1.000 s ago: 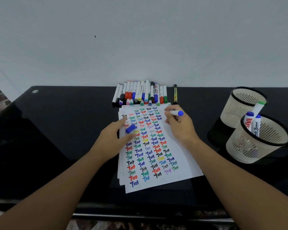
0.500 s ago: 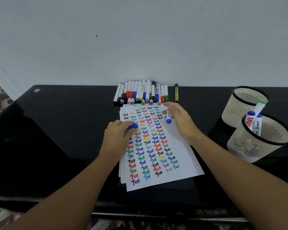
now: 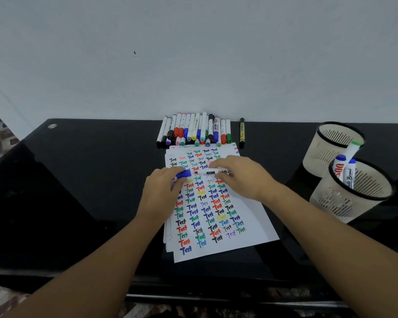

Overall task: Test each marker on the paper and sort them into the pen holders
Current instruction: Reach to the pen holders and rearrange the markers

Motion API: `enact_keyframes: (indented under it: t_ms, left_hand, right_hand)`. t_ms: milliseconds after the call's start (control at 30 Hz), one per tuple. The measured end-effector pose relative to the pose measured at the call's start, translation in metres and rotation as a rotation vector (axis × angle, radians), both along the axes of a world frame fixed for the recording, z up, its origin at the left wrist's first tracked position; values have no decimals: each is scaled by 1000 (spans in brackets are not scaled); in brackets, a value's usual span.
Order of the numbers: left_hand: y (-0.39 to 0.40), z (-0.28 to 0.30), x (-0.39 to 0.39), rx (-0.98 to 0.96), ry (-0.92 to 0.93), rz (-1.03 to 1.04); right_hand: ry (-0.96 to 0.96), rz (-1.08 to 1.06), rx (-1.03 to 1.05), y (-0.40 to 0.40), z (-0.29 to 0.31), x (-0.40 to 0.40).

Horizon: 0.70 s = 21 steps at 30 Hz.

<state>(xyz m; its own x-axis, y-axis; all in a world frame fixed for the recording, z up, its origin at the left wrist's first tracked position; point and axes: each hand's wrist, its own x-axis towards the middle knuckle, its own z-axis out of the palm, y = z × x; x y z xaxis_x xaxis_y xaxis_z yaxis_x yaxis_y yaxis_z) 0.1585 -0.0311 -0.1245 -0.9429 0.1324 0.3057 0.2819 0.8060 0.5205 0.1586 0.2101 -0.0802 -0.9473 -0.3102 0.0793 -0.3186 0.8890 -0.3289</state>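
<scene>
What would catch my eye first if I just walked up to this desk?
Probably the paper at the centre, covered in colourful rows of "Test". Just above it, the left hand holds a blue cap facing the uncapped marker in the right hand.

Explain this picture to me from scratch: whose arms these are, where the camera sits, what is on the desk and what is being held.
There is no machine here. A person wears one wide-angle camera on the head, looking forward and down, so the two bare arms coming in from the bottom are that person's own.

The surface is a glossy black desk against a pale wall. On it lies a stack of paper covered with the word "Test" in many colours. Beyond the paper is a row of markers, with one dark marker lying apart to its right. At the far right stand two cream pen holders: the nearer holder has two blue-capped markers in it, and a green-capped marker leans at the farther holder.

The left hand pinches a blue cap. The right hand grips a white marker, its dark tip pointing at that cap.
</scene>
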Motion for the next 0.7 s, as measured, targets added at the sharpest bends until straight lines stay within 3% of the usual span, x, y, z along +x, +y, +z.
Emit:
enact_keyframes:
  t_ms: [500,700]
  left_hand:
    - [1,1,9,-36,77,-96]
    - [3,0,8,28,-52,-73]
  right_hand:
    - [51,112,113,-22,-7,1]
    - [53,133,115,-25,-1,7]
